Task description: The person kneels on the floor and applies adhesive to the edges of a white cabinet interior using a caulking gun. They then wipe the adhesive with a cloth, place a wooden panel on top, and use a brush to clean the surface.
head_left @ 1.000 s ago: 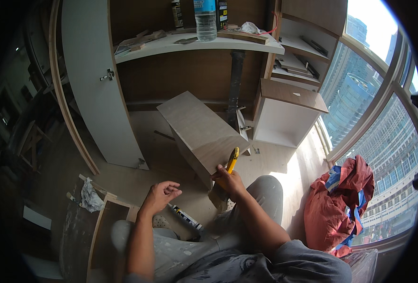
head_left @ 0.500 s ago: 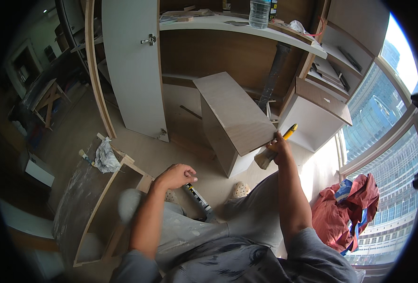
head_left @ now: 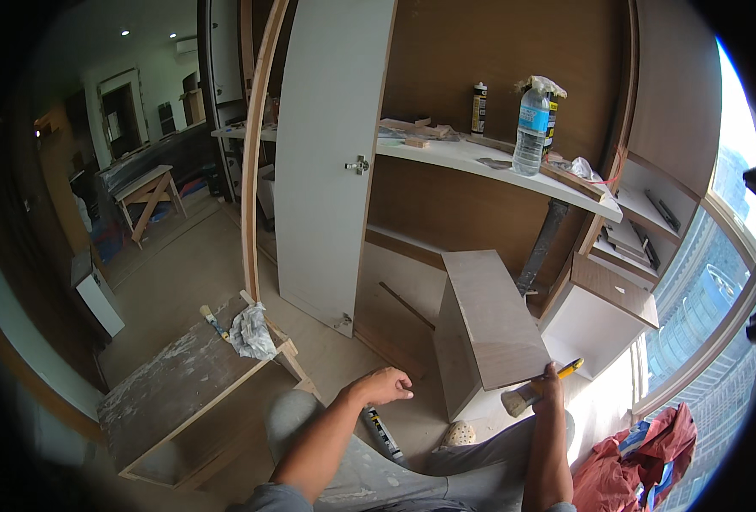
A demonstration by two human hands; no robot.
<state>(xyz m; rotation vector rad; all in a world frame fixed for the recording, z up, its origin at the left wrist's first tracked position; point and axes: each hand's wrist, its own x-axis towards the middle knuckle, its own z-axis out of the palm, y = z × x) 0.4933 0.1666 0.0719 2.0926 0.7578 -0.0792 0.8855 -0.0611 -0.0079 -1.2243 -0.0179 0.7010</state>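
My right hand (head_left: 550, 391) grips a paintbrush (head_left: 523, 399), its yellow-and-black handle pointing up to the right and its wide bristles to the left. That hand is beside the near corner of a box-shaped cabinet (head_left: 493, 311) with a greyish wood top; whether it touches the corner I cannot tell. Over my knee, my left hand (head_left: 384, 386) hangs with loosely bent fingers and nothing visible in it. Below it, a sealant tube (head_left: 383, 433) stands out against the floor between my legs.
A paint-stained wooden bench (head_left: 173, 375) at left carries a second brush (head_left: 214, 322) and crumpled paper (head_left: 252, 331). Ahead are a white door (head_left: 327, 171) and a shelf (head_left: 446, 155) with a water bottle (head_left: 531, 132). A red sack (head_left: 638, 461) lies by the window.
My view has tilted up and turned left, so the room appears lower and farther right. The paintbrush stays in my right hand; my left hand remains above the knee.
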